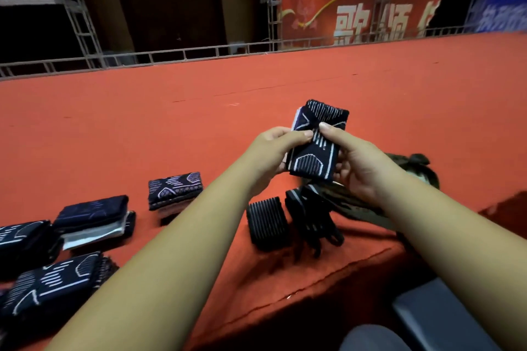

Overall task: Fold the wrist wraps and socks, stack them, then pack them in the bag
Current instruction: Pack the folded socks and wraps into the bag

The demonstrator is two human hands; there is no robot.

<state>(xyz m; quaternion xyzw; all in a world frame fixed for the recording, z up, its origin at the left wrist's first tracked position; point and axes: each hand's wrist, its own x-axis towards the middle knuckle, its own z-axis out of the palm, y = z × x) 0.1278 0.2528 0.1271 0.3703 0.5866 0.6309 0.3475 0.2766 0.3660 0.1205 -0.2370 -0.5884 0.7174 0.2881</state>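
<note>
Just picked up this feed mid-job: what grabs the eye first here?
The left hand and right hand hold a folded dark patterned sock up at the centre, thumbs pinching its front. More folded socks lie at the left of the red table, and black wrist wraps sit below the hands beside a camouflage bag.

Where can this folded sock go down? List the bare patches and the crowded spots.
Free: the red cloth beyond the folded sock that the left hand and right hand grip, up to the far rail, and the stretch behind the sock stacks on the left. Crowded: the near edge, where stacks, wrist wraps and the bag sit close together.
</note>
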